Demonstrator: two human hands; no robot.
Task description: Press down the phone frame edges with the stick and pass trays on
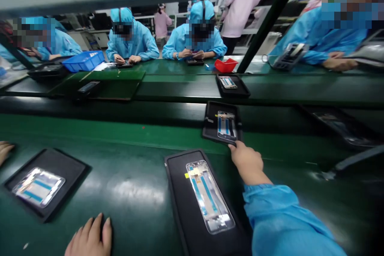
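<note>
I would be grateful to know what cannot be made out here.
All in the head view:
Left hand: wrist cut off by the bottom edge.
Right hand: any fingers under the held tray, hidden by tray and hand.
Co-worker's hand: cut off by the left edge.
Right-hand tray: contents dim, blurred.
Facing co-workers' hands: small pieces too tiny.

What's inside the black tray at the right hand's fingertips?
A phone-like panel with blue strips and a yellow tab lies in the black tray, held at its edge by the right hand. What is directly under the panel is covered.
</note>
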